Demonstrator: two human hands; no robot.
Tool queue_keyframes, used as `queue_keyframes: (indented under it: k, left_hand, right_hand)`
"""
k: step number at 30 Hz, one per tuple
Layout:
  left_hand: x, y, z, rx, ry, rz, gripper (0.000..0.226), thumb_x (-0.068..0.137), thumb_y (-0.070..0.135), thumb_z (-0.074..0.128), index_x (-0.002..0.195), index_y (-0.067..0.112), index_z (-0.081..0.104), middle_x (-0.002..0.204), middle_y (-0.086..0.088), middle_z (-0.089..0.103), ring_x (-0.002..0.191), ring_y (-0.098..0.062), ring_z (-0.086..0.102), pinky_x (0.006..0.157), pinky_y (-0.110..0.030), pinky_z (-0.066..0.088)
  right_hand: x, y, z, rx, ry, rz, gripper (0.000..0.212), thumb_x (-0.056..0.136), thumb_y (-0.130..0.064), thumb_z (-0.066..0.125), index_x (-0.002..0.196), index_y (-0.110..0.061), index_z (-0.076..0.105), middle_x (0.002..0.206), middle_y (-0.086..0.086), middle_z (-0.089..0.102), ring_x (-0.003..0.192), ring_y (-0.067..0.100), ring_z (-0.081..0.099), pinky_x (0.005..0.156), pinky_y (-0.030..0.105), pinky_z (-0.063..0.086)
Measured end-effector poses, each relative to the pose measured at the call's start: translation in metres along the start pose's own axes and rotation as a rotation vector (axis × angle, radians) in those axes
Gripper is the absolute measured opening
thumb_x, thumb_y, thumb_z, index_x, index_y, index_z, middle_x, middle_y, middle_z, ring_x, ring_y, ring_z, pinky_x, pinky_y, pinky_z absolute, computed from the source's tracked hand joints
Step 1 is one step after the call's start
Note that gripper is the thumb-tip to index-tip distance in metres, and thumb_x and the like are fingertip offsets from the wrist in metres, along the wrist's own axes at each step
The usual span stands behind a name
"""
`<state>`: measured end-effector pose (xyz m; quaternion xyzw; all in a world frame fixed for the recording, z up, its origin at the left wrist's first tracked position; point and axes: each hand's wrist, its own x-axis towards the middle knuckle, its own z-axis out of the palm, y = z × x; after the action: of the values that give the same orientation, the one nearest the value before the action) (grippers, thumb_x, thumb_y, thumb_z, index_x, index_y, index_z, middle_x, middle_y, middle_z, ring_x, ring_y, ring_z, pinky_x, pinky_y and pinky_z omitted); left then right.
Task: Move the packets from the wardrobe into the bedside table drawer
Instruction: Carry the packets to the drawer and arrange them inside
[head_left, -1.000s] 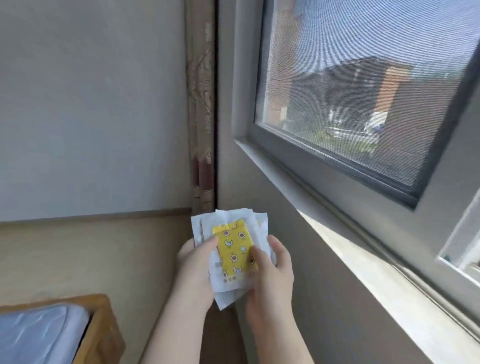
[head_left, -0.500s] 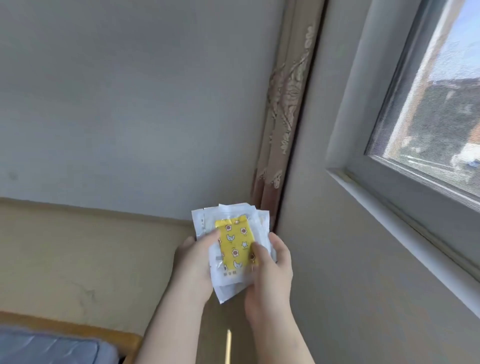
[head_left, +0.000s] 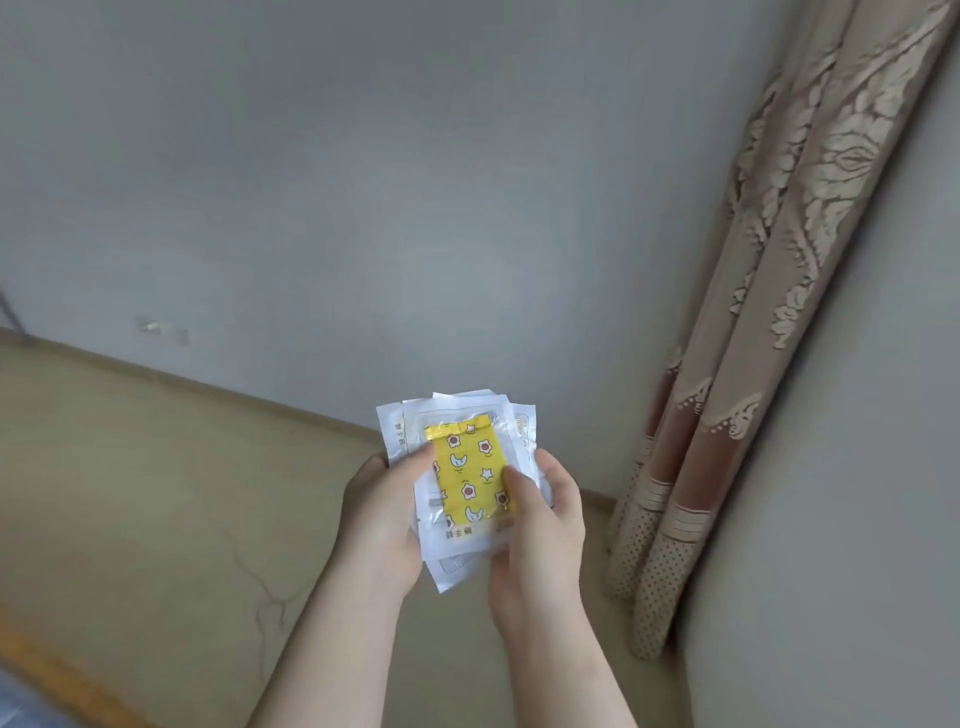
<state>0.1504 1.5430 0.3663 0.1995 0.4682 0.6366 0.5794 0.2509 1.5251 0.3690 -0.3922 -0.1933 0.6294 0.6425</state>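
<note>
Packets (head_left: 457, 415) sit fanned in a small stack held in the air at the low centre of the view, between both hands. On top lies a yellow packet (head_left: 467, 467) printed with stars, moons and egg-like shapes. How many white ones lie beneath cannot be counted, since only their corners and edges stick out.

The left hand (head_left: 382, 514) grips the stack's left side with its thumb laid across the front. Its other fingers are hidden behind the packets. The right hand (head_left: 535, 530) grips the right side, thumb pressed on the yellow packet's right edge, fingers curled round the back and mostly out of sight. The print on the white wrappers is too small to read.

Behind stands a grey wall (head_left: 363, 182) above a beige lower panel (head_left: 156, 467). A patterned curtain (head_left: 769, 322) hangs in the corner to the right, its top cut off. An orange wooden edge (head_left: 57, 670) at the lower left is blurred and cut by the frame.
</note>
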Motion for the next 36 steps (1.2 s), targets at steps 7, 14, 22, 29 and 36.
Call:
queue_keyframes:
  k: [7, 14, 22, 29, 36]
  left_hand:
    - [0.131, 0.027, 0.027, -0.069, 0.159, 0.142, 0.024, 0.091, 0.009, 0.055, 0.113, 0.003, 0.063, 0.101, -0.018, 0.072, 0.090, -0.037, 0.069, 0.069, -0.043, 0.057]
    - [0.210, 0.060, 0.029, -0.104, 0.359, 0.253, 0.020, 0.090, 0.006, 0.055, 0.108, 0.000, 0.063, 0.100, -0.020, 0.071, 0.087, -0.038, 0.069, 0.071, -0.043, 0.057]
    - [0.291, 0.104, -0.015, -0.150, 0.463, 0.317, 0.026, 0.091, 0.006, 0.055, 0.115, -0.002, 0.059, 0.107, -0.022, 0.069, 0.096, -0.041, 0.066, 0.085, -0.053, 0.053]
    - [0.366, 0.193, -0.109, -0.200, 0.566, 0.407, 0.025, 0.092, 0.005, 0.053, 0.115, -0.001, 0.059, 0.103, -0.021, 0.070, 0.091, -0.039, 0.068, 0.073, -0.048, 0.055]
    - [0.441, 0.303, -0.216, -0.245, 0.681, 0.477, 0.010, 0.092, 0.007, 0.056, 0.101, 0.007, 0.061, 0.078, -0.010, 0.074, 0.065, -0.027, 0.072, 0.052, -0.037, 0.055]
  right_hand:
    - [0.150, 0.003, 0.057, -0.052, -0.207, 0.140, 0.027, 0.091, -0.002, 0.055, 0.107, -0.024, 0.056, 0.086, 0.004, 0.071, 0.067, 0.019, 0.066, 0.065, 0.031, 0.054]
    - [0.243, 0.018, 0.118, -0.075, -0.344, 0.294, 0.029, 0.091, 0.000, 0.054, 0.112, -0.020, 0.055, 0.094, 0.009, 0.069, 0.071, 0.022, 0.064, 0.069, 0.035, 0.052]
    - [0.307, 0.067, 0.197, -0.081, -0.436, 0.401, 0.029, 0.089, 0.003, 0.055, 0.100, -0.024, 0.058, 0.110, 0.017, 0.068, 0.082, 0.029, 0.064, 0.076, 0.040, 0.052]
    - [0.343, 0.161, 0.325, -0.151, -0.550, 0.471, 0.030, 0.089, 0.001, 0.057, 0.101, -0.027, 0.056, 0.106, 0.013, 0.068, 0.084, 0.030, 0.066, 0.081, 0.045, 0.053]
    - [0.366, 0.258, 0.477, -0.154, -0.666, 0.553, 0.031, 0.089, 0.001, 0.057, 0.107, -0.024, 0.055, 0.104, 0.008, 0.069, 0.085, 0.029, 0.069, 0.077, 0.043, 0.056]
